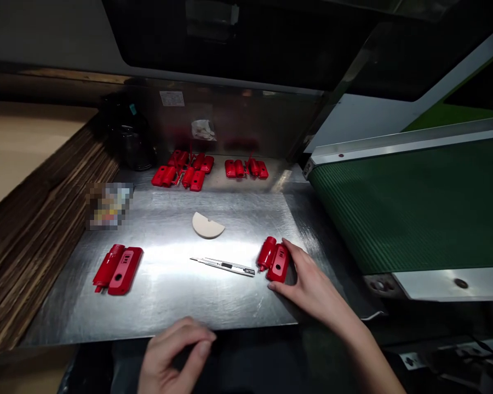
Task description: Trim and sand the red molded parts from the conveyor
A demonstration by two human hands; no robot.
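At the right of the metal table, my right hand [308, 279] grips a red plastic part [279, 262] between thumb and fingers. This part joins a flat piece with a round hole to a cylinder-like piece, and it rests on or just above the metal. By the front edge, my left hand [175, 355] has curled fingers with thumb and forefinger close together and nothing visible in them. A utility knife [224, 266] lies between the hands, its tip pointing left. Beyond it is a pale half-round disc [207, 226]. Another red plastic part [118, 270] lies at the left.
Joined red parts lie at the back in a left cluster [183, 169] and a right group [246, 168]. A green conveyor belt [419, 202] borders the right side of the table [160, 306]. Stacked cardboard [45, 219], a dark container [133, 142] and a pixelated item [110, 206] are left.
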